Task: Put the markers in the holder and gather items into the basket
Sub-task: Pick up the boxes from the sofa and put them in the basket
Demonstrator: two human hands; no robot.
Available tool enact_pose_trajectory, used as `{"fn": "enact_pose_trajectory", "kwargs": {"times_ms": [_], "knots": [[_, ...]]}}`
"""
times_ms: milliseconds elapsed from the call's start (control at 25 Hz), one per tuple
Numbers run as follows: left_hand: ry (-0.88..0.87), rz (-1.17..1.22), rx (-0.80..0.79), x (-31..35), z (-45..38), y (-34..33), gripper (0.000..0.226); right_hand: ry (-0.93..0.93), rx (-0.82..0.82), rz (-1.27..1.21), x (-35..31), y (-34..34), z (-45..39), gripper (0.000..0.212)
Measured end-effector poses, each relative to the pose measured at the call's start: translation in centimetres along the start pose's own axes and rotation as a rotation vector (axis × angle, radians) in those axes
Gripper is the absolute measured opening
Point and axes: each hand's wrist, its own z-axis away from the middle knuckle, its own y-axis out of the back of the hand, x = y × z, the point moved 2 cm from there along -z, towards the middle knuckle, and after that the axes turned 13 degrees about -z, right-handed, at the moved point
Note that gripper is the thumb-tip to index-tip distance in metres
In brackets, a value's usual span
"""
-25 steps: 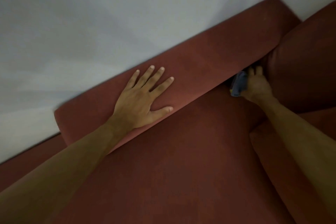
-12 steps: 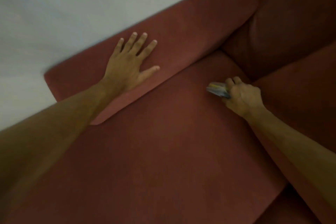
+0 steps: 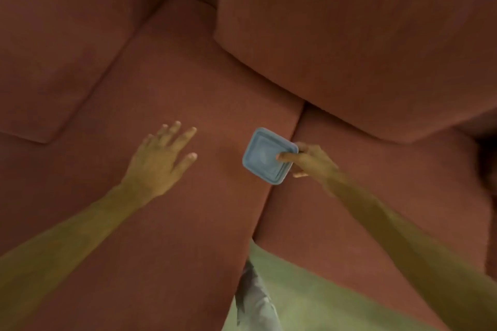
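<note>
My right hand (image 3: 309, 162) holds a small square light-blue plastic lid (image 3: 265, 154) by its right edge, thumb on top, just above the red sofa seat cushions (image 3: 174, 223). The lid hangs over the seam between two seat cushions. My left hand (image 3: 164, 158) hovers over the left seat cushion with its fingers spread and nothing in it. No markers, holder or basket are in view.
The sofa's armrest (image 3: 53, 48) rises at the left and a large back cushion (image 3: 363, 35) at the upper right. Pale green fabric (image 3: 309, 301) and a grey cloth piece (image 3: 252, 295) lie at the bottom middle, at the sofa's front edge.
My right hand pulled the blue lid out of the gap by the back cushion and brought it over the seat. My left hand left the armrest. The view swung down and right.
</note>
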Motion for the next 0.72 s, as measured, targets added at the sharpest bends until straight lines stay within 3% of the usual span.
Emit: {"fn": "enact_pose_trajectory", "kwargs": {"times_ms": [200, 360, 520, 720], "knots": [[-0.372, 0.404, -0.286, 16.9, 8.8, 1.2, 0.093, -0.03, 0.051, -0.23, 12.8, 4.1, 16.8, 0.031], [-0.552, 0.467, -0.405, 27.5, 16.9, 0.4, 0.072, -0.059, 0.127, -0.436, 22.7, 4.8, 29.0, 0.026], [-0.644, 0.453, -0.603, 36.7, 24.4, -3.2, 0.069, -0.056, 0.246, -0.625, 34.6, 5.7, 40.0, 0.034], [-0.741, 0.371, -0.856, 50.5, 34.9, -9.4, 0.038, -0.066, 0.439, -0.879, 50.5, 5.3, 53.1, 0.035]]}}
